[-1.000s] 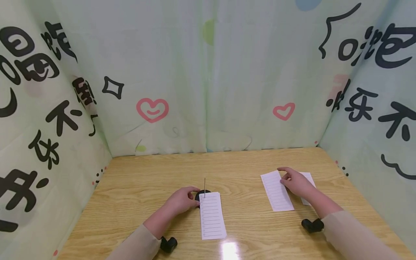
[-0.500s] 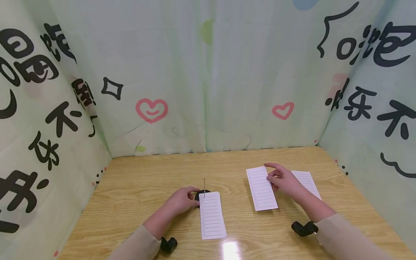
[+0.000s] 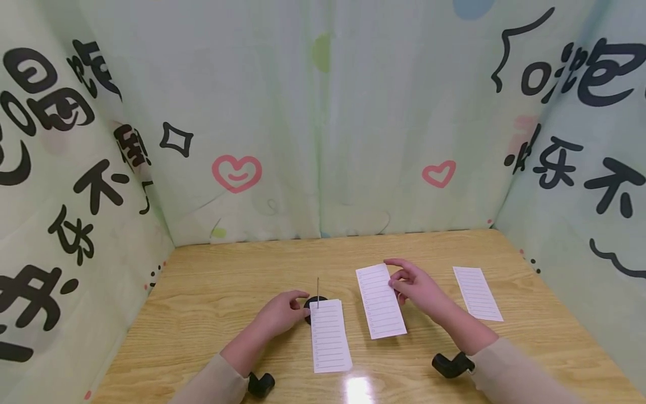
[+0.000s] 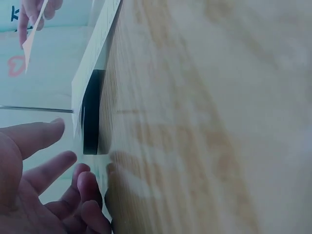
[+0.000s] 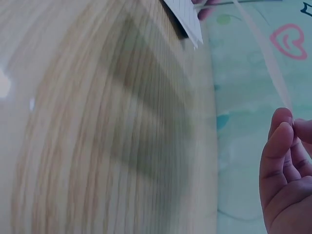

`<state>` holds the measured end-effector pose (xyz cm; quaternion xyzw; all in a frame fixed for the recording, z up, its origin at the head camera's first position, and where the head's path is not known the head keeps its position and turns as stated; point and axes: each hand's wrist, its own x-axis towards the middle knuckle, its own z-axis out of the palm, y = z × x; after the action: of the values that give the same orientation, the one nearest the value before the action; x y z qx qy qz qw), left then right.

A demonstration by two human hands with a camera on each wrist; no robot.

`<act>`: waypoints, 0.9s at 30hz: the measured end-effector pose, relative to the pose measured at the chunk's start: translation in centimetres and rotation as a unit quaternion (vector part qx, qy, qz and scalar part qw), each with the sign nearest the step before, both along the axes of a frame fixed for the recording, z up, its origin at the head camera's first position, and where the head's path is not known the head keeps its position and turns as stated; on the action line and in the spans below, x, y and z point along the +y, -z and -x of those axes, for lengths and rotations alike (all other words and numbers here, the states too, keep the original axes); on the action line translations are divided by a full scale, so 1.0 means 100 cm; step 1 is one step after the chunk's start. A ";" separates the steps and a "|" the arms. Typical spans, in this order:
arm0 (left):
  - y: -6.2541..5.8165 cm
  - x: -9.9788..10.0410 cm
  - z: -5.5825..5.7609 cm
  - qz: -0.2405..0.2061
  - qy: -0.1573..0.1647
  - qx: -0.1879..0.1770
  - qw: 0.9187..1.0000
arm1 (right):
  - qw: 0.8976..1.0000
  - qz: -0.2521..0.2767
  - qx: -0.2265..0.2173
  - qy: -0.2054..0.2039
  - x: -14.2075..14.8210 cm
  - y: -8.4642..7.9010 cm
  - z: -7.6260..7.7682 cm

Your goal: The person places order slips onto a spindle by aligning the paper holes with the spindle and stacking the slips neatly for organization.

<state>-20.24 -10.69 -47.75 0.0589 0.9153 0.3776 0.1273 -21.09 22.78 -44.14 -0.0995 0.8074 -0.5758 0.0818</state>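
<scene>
My right hand [image 3: 416,289] pinches a lined paper slip [image 3: 379,303] by its right edge, between thumb and fingers. The right wrist view shows this paper slip [image 5: 265,53] edge-on, raised off the table. A receipt spike with a round black base [image 3: 308,310] and a thin upright metal pin [image 3: 318,289] stands left of it. Another lined slip [image 3: 330,339] is on the pin and covers part of the base. Beside the base's left edge is my left hand [image 3: 280,315], its fingers loosely bent. In the left wrist view its fingertips lie close to the black base [image 4: 91,117]; contact is unclear.
One more lined slip [image 3: 478,293] lies flat at the right of the wooden table [image 3: 227,269]. Printed curtains [image 3: 323,140] enclose the back and both sides. A black camera mount sits on each wrist.
My right hand has lifted one slip off the right side and carried it leftward, toward the spike. The slip left behind at the right is now uncovered. My left hand has stayed put.
</scene>
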 end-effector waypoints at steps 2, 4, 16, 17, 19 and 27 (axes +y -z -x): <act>0.000 0.000 -0.001 -0.003 -0.010 0.001 1.000 | 1.000 0.007 0.002 -0.003 -0.006 0.000 -0.002; -0.002 -0.001 -0.003 -0.008 -0.018 0.006 1.000 | 1.000 0.013 0.005 -0.006 -0.012 0.000 -0.004; -0.022 0.000 -0.005 -0.054 -0.057 0.043 0.996 | 0.998 0.056 0.022 -0.012 -0.046 -0.010 -0.011; -0.025 0.001 -0.005 -0.057 -0.062 0.045 0.995 | 0.998 0.064 0.023 -0.011 -0.049 -0.011 -0.011; -0.029 0.002 -0.005 -0.069 -0.070 0.052 0.994 | 0.996 0.079 0.026 -0.016 -0.055 -0.013 -0.012; -0.044 0.007 -0.004 -0.151 -0.078 0.064 0.983 | 0.994 0.101 0.026 -0.025 -0.074 -0.013 -0.012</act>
<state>-19.80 -10.03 -43.38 0.0296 0.8560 0.5153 0.0278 -19.85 15.34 -42.88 -0.1425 0.7444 -0.6492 0.0644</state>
